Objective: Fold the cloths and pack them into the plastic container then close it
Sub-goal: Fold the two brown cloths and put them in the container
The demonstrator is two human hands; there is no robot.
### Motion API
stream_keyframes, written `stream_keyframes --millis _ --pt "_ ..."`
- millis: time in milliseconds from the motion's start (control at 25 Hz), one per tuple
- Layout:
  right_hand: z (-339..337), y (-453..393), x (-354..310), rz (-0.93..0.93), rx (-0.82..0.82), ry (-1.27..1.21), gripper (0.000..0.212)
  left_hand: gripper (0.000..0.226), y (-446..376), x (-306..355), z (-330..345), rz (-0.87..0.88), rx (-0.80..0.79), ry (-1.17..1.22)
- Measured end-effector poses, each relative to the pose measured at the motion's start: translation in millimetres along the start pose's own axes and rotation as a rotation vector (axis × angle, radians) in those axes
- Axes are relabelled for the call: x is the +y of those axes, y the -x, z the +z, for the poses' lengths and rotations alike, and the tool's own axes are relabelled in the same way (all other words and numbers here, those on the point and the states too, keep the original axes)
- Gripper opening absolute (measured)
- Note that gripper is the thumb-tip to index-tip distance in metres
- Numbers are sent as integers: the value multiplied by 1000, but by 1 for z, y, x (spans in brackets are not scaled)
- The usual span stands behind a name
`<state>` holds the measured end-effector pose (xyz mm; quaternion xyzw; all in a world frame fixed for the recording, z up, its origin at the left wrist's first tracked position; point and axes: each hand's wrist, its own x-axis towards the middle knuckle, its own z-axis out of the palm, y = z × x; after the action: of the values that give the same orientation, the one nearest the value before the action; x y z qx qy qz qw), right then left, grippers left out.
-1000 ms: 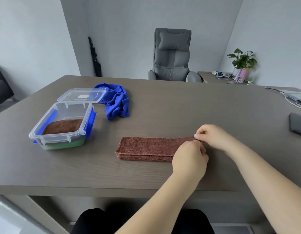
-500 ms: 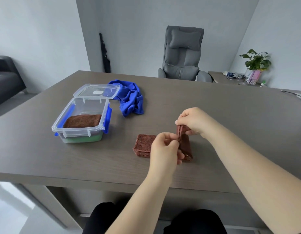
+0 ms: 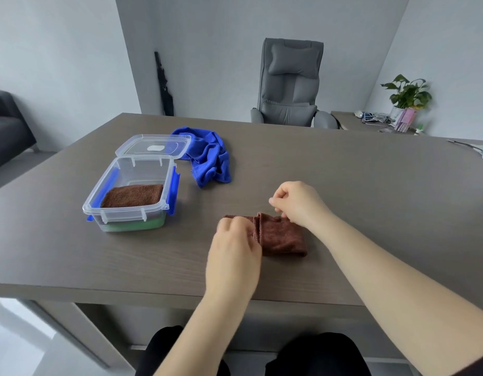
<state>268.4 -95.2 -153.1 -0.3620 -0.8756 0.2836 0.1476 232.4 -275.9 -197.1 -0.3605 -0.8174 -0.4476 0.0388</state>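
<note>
- The left hand (image 3: 235,240) curls its fingers round the near-left edge of the brown cloth (image 3: 282,236); the right hand (image 3: 297,203) pinches the far edge by the fold ridge.
- The cloth lies on the table (image 3: 343,185), folded over itself, right of the open plastic container (image 3: 132,196).
- To finish well, line up the edges before pressing flat, so the bundle fits.
- Inside the container sits a folded brown cloth (image 3: 133,195) over something green.
- The lid (image 3: 153,146) and the unfolded blue cloth (image 3: 208,158) wait behind.
</note>
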Motion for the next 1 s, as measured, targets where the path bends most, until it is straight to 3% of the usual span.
stream_keyframes --millis 80,160,560,800,880,920,1000 --pt "-9 1 13 -95 -14 134 3 12 12 14 12 254 -43 -156" --pt "-11 6 27 -122 -115 185 4 13 23 25 26 391 -122 -271" --pt "-30 70 72 119 -70 90 16 39 23 3 27 479 -242 -318" --pt "-16 113 58 111 -115 5 21 34 -12 -24 -6 622 -451 -310" --pt "-14 119 57 -8 30 74 19 35 -19 -28 -12 692 -480 -345" --pt "-14 120 58 -123 92 121 30 36 -21 -29 -12 724 -484 -366" --pt "-12 120 60 -338 36 184 66 37 -22 -29 -12 776 -476 -393"
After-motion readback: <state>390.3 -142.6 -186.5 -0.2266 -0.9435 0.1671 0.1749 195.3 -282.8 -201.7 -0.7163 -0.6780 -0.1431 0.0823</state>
